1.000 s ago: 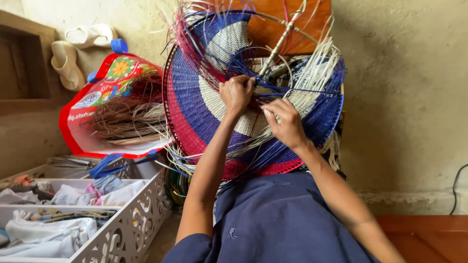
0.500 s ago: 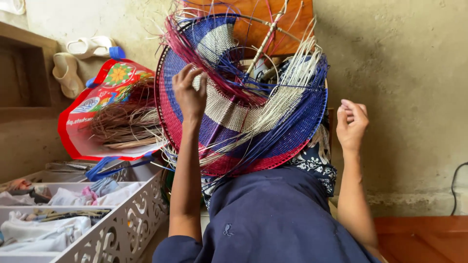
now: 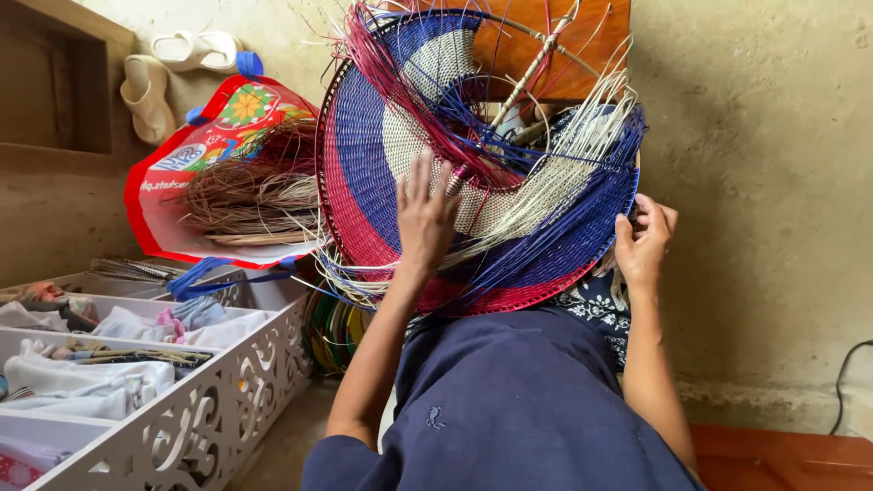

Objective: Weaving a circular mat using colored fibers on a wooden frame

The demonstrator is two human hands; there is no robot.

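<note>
A large round woven piece [image 3: 364,155] of red, blue and white plastic strands stands tilted on my lap, with loose strands sticking out around its edge. My left hand [image 3: 424,214] lies flat on its woven face near the middle, fingers spread among white and blue strands. My right hand [image 3: 644,238] grips the piece's right rim, fingers curled over the blue edge. A metal frame rod [image 3: 536,64] runs through the open top part.
A red flowered bag [image 3: 164,173] holding dry fibre stands at the left. A white carved tray [image 3: 227,400] with cloths and tools sits at lower left. White slippers [image 3: 195,47] rest on a ledge. A rough wall [image 3: 773,182] rises on the right.
My left hand moved from the piece's left rim to its middle face. My right hand came in from open air and took the right rim. The piece turned slightly.
</note>
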